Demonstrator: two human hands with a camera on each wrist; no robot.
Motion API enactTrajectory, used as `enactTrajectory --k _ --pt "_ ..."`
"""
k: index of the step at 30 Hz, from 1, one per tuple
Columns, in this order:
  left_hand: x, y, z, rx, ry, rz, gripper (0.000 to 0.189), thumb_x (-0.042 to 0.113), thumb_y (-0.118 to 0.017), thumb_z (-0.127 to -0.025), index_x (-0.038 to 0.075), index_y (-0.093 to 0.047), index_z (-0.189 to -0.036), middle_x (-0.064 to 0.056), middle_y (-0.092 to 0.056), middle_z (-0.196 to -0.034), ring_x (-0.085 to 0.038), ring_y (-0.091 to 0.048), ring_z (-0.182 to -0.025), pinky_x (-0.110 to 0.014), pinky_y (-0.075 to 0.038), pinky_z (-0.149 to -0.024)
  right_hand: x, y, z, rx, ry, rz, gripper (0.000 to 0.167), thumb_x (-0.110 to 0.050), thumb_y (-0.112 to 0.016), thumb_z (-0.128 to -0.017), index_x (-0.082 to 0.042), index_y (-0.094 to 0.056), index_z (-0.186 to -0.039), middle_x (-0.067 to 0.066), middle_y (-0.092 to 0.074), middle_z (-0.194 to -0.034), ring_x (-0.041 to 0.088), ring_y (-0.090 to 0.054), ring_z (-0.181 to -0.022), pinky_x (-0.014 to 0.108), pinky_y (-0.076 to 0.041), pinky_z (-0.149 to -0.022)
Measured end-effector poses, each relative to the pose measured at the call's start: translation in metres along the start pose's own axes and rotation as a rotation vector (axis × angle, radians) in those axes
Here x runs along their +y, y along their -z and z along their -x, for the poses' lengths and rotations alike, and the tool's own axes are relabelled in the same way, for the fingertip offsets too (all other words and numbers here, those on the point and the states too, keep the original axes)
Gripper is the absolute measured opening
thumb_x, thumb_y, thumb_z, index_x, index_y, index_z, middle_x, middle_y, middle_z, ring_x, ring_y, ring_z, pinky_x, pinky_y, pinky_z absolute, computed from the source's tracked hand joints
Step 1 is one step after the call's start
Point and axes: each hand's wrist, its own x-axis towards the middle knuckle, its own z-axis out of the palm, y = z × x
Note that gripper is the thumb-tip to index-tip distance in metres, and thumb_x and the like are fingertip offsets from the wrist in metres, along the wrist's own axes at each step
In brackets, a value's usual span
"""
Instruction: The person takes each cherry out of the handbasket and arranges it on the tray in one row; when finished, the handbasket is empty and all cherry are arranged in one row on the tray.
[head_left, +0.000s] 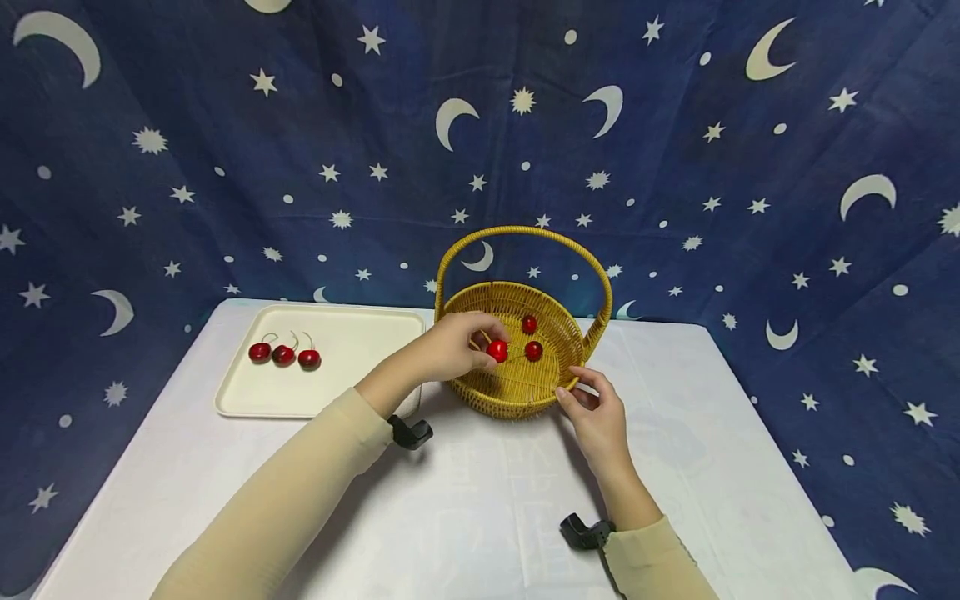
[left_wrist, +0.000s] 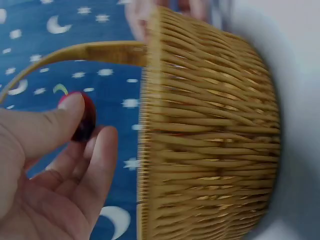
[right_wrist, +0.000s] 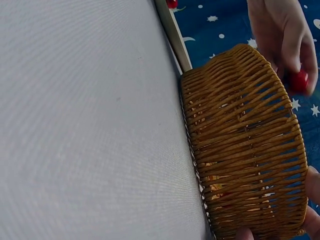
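Note:
Between thumb and fingers, my left hand [head_left: 463, 343] pinches a red cherry [head_left: 497, 351] above the opening of a yellow-brown wicker basket [head_left: 517, 408]. In the left wrist view that cherry [left_wrist: 86, 116] has a green stem and sits beside the basket's rim. My right hand [head_left: 597, 412] grips the near right part of the rim, thumb and fingers on either side. Inside the basket lie two more cherries, one cherry [head_left: 529, 324] toward the back and another cherry [head_left: 533, 351] nearer the middle. The basket stands upright with its arched handle [head_left: 525, 230] raised.
A cream tray [head_left: 360, 317] lies on the white-covered table [head_left: 465, 517], left of the basket. Three stemmed cherries [head_left: 283, 356] rest in a row on its left half. Behind the table hangs a dark blue curtain [head_left: 405, 108] with moons and stars.

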Motion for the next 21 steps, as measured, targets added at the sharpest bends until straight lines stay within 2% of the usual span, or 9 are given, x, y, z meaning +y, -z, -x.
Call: enactTrajectory --k 5,9,12,17,19,21 --pt "0.002 0.021 0.033 0.12 0.016 0.048 0.033 0.003 -0.084 -0.091 0.016 -0.074 -0.12 0.0 -0.074 -0.114 -0.02 -0.07 -0.103 -0.037 -0.06 -0.089 0.0 -0.001 0.0 0.002 0.005 0.002 0.048 -0.005 -0.076 -0.099 -0.004 -0.061 -0.144 0.017 -0.06 -0.14 0.007 -0.067 -0.106 0.015 -0.06 -0.081" --pt "-0.008 0.033 0.06 0.212 0.03 0.021 0.03 0.002 -0.084 -0.09 0.013 -0.074 -0.117 -0.003 -0.076 -0.111 -0.021 -0.074 -0.101 -0.039 -0.062 -0.088 0.0 -0.002 0.0 0.003 0.004 -0.01 0.048 -0.004 -0.076 -0.099 -0.004 -0.062 -0.144 0.018 -0.06 -0.14 0.007 -0.067 -0.106 0.015 -0.06 -0.081" --pt "-0.024 0.042 0.08 0.266 0.073 -0.062 0.029 0.005 -0.084 -0.092 0.012 -0.074 -0.119 -0.003 -0.077 -0.111 -0.021 -0.073 -0.097 -0.038 -0.061 -0.084 -0.001 -0.003 0.0 0.003 0.001 -0.014 0.047 -0.004 -0.076 -0.099 -0.004 -0.062 -0.144 0.018 -0.06 -0.139 0.008 -0.067 -0.106 0.015 -0.059 -0.081" --pt "-0.063 0.053 0.109 0.339 0.211 -0.219 0.033 0.018 -0.085 -0.092 0.013 -0.074 -0.123 -0.004 -0.077 -0.112 -0.019 -0.06 -0.077 -0.034 -0.048 -0.07 -0.003 -0.003 0.0 0.003 -0.002 -0.009 0.046 -0.006 -0.076 -0.099 -0.003 -0.062 -0.143 0.019 -0.059 -0.139 0.008 -0.066 -0.106 0.013 -0.058 -0.081" --pt "-0.078 0.057 0.117 0.352 0.267 -0.26 0.034 0.021 -0.085 -0.093 0.013 -0.073 -0.124 -0.006 -0.078 -0.114 -0.021 -0.059 -0.074 -0.037 -0.048 -0.069 -0.003 -0.003 -0.001 0.006 -0.003 -0.008 0.046 -0.007 -0.076 -0.099 -0.003 -0.062 -0.143 0.018 -0.059 -0.139 0.008 -0.066 -0.106 0.013 -0.059 -0.081" --pt "-0.089 0.061 0.125 0.361 0.307 -0.302 0.033 0.023 -0.085 -0.093 0.013 -0.073 -0.123 -0.009 -0.078 -0.115 -0.027 -0.065 -0.082 -0.044 -0.053 -0.077 -0.003 -0.002 0.0 0.008 -0.005 -0.006 0.046 -0.007 -0.076 -0.1 -0.004 -0.062 -0.144 0.017 -0.059 -0.139 0.008 -0.066 -0.106 0.013 -0.059 -0.08"
